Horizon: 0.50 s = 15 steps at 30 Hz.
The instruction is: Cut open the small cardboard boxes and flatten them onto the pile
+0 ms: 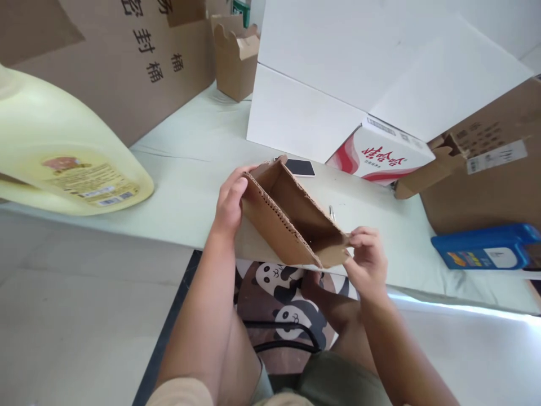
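Note:
Between my two hands is a small brown cardboard box, its top open and its inside in shadow. It is tilted at the front edge of the table. My left hand grips the box's left end, thumb on the near rim and the other fingers partly hidden behind the cardboard. At the opposite end, my right hand pinches a flap between thumb and fingers. Just beyond the box lies a dark-screened phone, partly covered by it. A small metallic item rests on the table to its right.
A yellow jug stands at the left, a blue bottle at the right. Behind are large cardboard boxes, a white box, a red-and-white carton and a small carton. The pale-green table ends near my knees.

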Motion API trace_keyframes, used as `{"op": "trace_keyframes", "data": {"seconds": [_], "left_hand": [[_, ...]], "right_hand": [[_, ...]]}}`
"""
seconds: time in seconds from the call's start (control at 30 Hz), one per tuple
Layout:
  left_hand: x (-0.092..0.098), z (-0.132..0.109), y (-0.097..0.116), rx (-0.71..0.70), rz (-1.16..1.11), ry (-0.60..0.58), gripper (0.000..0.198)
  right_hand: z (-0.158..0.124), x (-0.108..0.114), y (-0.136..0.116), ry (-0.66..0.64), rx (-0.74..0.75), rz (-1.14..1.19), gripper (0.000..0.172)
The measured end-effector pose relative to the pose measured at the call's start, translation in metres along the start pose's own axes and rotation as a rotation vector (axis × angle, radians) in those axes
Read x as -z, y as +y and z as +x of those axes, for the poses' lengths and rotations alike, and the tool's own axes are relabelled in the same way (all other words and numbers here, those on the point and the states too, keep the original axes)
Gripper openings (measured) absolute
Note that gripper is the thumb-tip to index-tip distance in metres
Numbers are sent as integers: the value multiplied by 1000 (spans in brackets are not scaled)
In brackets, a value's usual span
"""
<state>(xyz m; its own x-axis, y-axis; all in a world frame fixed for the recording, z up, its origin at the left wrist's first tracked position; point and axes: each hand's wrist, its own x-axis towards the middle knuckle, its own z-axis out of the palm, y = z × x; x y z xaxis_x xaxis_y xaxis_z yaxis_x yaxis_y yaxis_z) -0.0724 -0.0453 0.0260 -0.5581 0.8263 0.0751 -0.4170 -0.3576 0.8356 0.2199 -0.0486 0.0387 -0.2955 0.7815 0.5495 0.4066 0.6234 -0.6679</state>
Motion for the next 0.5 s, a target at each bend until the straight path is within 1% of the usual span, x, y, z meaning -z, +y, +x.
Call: {"op": "trace_keyframes", "data": {"seconds": [0.07, 0.1, 0.17, 0.23, 0.33, 0.37, 0.43, 0.5], "left_hand": [[0, 0, 1, -48, -2, -93, 28], [0, 0, 2, -65, 0, -126, 30], [0, 0, 2, -80, 7, -136, 30], [0, 0, 2, -97, 18, -140, 30], [2, 0, 1, -150, 53, -150, 30], [3, 1, 0, -170, 76, -166, 30], [5, 2, -2, -202, 141, -195, 31], [7, 4, -5, -217, 254, -198, 35]], "right_hand": [[3, 6, 2, -62, 10, -98, 4], [4, 9, 3, -104, 8, -122, 6], [8, 15, 5, -175, 2, -128, 22], [12, 19, 6, -202, -18, -109, 41], [18, 19, 4, -209, -152, -23, 64], [20, 16, 3, -213, -210, 16, 69], [25, 8, 3, -221, -286, 43, 70], [30, -2, 6, -198, -248, -30, 67]]}}
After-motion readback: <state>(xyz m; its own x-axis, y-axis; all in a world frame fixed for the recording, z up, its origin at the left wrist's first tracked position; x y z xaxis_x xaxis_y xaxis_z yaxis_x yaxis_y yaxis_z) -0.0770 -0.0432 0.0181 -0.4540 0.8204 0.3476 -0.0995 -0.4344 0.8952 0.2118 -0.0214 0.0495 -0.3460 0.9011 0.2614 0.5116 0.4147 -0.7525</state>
